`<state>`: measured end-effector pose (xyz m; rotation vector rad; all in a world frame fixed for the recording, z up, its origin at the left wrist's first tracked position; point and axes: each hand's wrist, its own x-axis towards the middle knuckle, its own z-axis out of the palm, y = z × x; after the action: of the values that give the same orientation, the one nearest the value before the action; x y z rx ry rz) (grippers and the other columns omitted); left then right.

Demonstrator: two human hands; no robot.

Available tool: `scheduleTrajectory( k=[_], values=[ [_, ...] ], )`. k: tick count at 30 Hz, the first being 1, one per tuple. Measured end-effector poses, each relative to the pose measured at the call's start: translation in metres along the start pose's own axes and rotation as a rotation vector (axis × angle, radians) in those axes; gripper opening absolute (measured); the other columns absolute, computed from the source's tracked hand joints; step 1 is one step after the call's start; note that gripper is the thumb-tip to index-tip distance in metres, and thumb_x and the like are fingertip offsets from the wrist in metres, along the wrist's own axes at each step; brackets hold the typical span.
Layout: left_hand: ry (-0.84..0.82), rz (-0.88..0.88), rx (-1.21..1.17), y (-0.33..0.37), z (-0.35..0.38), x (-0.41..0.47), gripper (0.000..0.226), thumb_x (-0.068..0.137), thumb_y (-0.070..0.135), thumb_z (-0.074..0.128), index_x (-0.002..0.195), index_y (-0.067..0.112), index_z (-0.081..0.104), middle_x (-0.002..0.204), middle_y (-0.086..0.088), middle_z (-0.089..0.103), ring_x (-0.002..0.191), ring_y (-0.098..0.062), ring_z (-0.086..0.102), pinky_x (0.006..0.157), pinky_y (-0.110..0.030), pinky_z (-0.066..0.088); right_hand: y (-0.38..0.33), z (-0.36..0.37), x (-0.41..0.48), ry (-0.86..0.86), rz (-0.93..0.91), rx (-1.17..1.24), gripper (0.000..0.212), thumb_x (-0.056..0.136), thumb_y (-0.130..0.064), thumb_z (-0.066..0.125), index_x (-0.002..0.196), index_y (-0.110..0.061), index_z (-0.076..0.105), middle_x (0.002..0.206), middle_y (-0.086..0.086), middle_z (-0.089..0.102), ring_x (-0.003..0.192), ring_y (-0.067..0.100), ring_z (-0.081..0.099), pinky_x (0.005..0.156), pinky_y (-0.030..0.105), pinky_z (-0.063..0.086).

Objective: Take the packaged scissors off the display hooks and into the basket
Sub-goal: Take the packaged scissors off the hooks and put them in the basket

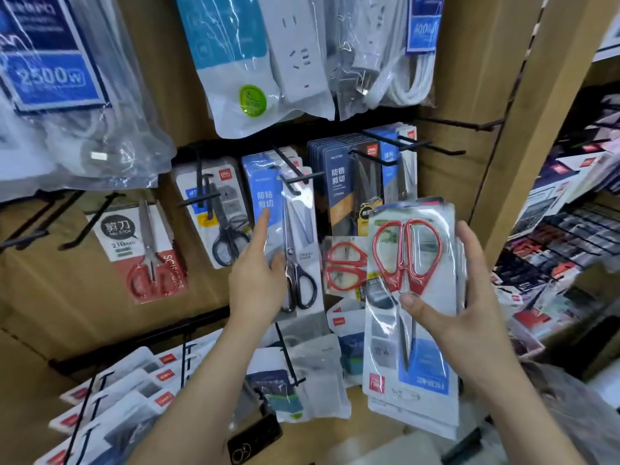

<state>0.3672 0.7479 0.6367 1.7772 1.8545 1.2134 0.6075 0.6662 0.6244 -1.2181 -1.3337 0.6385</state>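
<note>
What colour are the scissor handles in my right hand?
Red handles on the scissors pack; head view.

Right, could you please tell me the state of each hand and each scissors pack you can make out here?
Blue-card pack of black-handled scissors: hanging on its black wire hook.
Clear-plastic stack of red-handled scissors packs: held clear of the display, handles up.
Left hand: index finger straight, touching the blue-card pack.
Right hand: gripping the clear-plastic stack.
White-and-red card pack of red-handled scissors: hanging, untouched.
</note>
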Motion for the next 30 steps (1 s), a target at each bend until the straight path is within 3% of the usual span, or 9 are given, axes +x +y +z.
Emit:
scheduleTrajectory(
  k=[2, 6, 11, 14, 16, 21, 24, 27, 30],
  values=[
    [0.003, -0.005, 0.1, -0.004, 0.002, 0.018, 0.071, 0.102, 0.019, 0.052, 0.155, 0.045, 0.012, 0.06, -0.008, 0.055, 0.045, -0.017, 0.043, 0.04, -0.022, 0.031, 0.0, -0.001, 0.001, 0.016, 0.001, 0.001, 0.097, 0.081, -0.012, 0.078, 0.153, -0.041, 0.02, 0.126, -0.063, 0.022, 0.119, -0.038, 0.021, 0.085, -0.013, 0.024],
    [-0.067, 0.002, 0.271, -0.005, 0.004, 0.035, 0.074, 0.101, 0.027, 0.051, 0.156, 0.041, 0.003, 0.061, -0.008, 0.058, 0.053, -0.027, 0.057, 0.046, -0.035, 0.043, 0.001, -0.003, -0.001, 0.032, 0.03, 0.019, 0.097, 0.079, -0.021, 0.08, 0.151, -0.048, 0.021, 0.127, -0.063, 0.023, 0.121, -0.038, 0.02, 0.085, -0.013, 0.024],
    [0.095, 0.194, 0.368, 0.003, -0.007, 0.003, 0.056, 0.098, 0.034, 0.053, 0.15, 0.028, 0.034, 0.134, -0.008, 0.052, 0.121, -0.031, 0.047, 0.085, -0.045, 0.049, 0.003, -0.003, -0.002, 0.034, 0.068, 0.083, 0.096, 0.077, -0.018, 0.082, 0.147, -0.053, 0.025, 0.125, -0.06, 0.03, 0.116, -0.038, 0.026, 0.084, -0.011, 0.028],
    [-0.112, 0.512, 0.159, 0.021, 0.002, -0.031, 0.052, 0.094, 0.044, 0.052, 0.14, 0.021, 0.052, 0.14, -0.001, 0.052, 0.131, -0.021, 0.045, 0.107, -0.04, 0.039, 0.003, -0.002, -0.001, -0.035, 0.097, 0.185, 0.101, 0.073, -0.011, 0.083, 0.15, -0.045, 0.027, 0.136, -0.043, 0.042, 0.123, -0.021, 0.044, 0.09, 0.0, 0.041],
    [-0.259, 0.526, 0.158, 0.02, 0.008, -0.036, 0.058, 0.091, 0.053, 0.049, 0.141, 0.024, 0.052, 0.142, 0.001, 0.051, 0.134, -0.018, 0.043, 0.113, -0.041, 0.035, 0.002, 0.001, -0.001, -0.087, 0.107, 0.262, 0.102, 0.071, -0.006, 0.082, 0.151, -0.038, 0.029, 0.138, -0.029, 0.049, 0.121, -0.013, 0.052, 0.09, 0.007, 0.047],
    [-0.424, 0.254, -0.185, 0.018, -0.001, -0.055, 0.044, 0.081, 0.069, 0.048, 0.116, 0.046, 0.061, 0.117, 0.015, 0.058, 0.115, 0.0, 0.051, 0.1, -0.019, 0.039, 0.004, 0.007, -0.005, -0.031, 0.174, 0.334, 0.081, 0.069, -0.018, 0.082, 0.138, -0.042, 0.048, 0.127, -0.016, 0.065, 0.118, 0.014, 0.063, 0.095, 0.042, 0.055],
    [-0.526, 0.107, -0.196, 0.022, 0.003, -0.069, 0.036, 0.073, 0.069, 0.069, 0.103, 0.053, 0.058, 0.117, 0.013, 0.055, 0.113, 0.003, 0.053, 0.094, -0.012, 0.043, 0.01, 0.019, -0.008, 0.095, 0.223, 0.328, 0.06, 0.074, -0.019, 0.083, 0.124, -0.04, 0.055, 0.114, -0.007, 0.071, 0.107, 0.022, 0.069, 0.088, 0.051, 0.057],
    [-0.596, -0.116, -0.379, 0.017, 0.014, -0.079, 0.044, 0.065, 0.057, 0.082, 0.103, 0.045, 0.063, 0.114, 0.005, 0.067, 0.103, -0.007, 0.068, 0.086, -0.036, 0.058, 0.012, 0.035, -0.014, 0.192, 0.229, 0.311, 0.049, 0.079, -0.021, 0.081, 0.115, -0.038, 0.052, 0.108, -0.009, 0.07, 0.1, 0.017, 0.07, 0.084, 0.045, 0.059],
    [-0.387, -0.213, -0.366, 0.013, 0.016, -0.085, 0.016, 0.09, 0.04, 0.068, 0.091, 0.027, 0.061, 0.087, 0.001, 0.068, 0.079, -0.013, 0.065, 0.07, -0.032, 0.053, 0.007, 0.041, -0.016, 0.215, 0.223, 0.357, 0.022, 0.095, -0.024, 0.062, 0.113, -0.03, 0.05, 0.09, -0.016, 0.066, 0.078, -0.004, 0.064, 0.065, 0.013, 0.051]
  ],
)
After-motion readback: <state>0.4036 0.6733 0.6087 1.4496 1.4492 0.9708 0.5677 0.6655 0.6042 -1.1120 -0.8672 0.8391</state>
